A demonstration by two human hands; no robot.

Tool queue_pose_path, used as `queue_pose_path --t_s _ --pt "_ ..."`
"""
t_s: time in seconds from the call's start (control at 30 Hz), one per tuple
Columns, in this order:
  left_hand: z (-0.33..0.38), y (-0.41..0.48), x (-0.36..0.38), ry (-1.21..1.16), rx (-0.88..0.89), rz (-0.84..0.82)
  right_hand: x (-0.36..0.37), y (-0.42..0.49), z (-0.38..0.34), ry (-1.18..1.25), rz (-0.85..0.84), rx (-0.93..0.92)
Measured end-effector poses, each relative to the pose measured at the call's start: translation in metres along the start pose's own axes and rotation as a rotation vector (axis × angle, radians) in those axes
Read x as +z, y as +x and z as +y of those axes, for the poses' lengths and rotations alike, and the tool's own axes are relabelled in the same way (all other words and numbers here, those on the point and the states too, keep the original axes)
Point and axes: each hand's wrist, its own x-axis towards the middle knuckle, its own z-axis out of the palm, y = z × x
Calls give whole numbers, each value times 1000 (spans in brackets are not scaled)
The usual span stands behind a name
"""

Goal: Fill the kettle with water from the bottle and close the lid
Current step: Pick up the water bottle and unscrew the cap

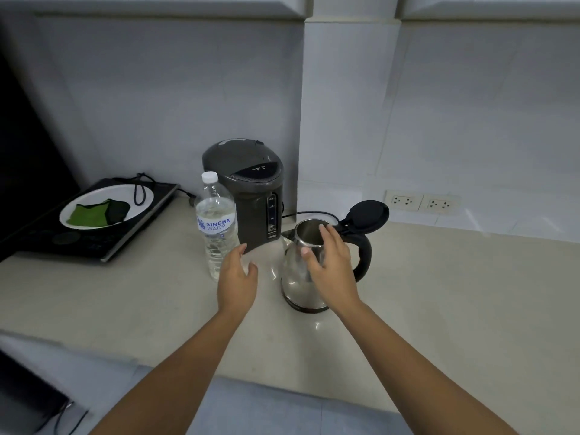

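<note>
Steel kettle (301,265) under right hand (329,268), bottle (216,227) beside left hand (237,277)

You see a shiny steel kettle (301,274) with a black lid (367,216). The clear plastic bottle (216,227) carries a blue-lettered white label. The table (125,296) is plain beige.

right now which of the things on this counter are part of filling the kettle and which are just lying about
For the job:
- steel kettle, its lid open
- water bottle, cap still on

Just lying about:
- grey hot water dispenser
- induction cooktop
- white plate with green cloth
- wall sockets
</note>
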Motion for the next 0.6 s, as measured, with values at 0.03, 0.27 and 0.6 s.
queue_pose_path --t_s 0.03,0.27,0.6 --pt "0 4 -5 -5 -8 19 4 6 -7 -11 -9 -23" --pt "-8 42 -39 -34 -20 119 46 63 -61 -16 -78 -106" --pt "-52 107 -67 -46 -89 4 111 134 -115 -62 -206 -177"
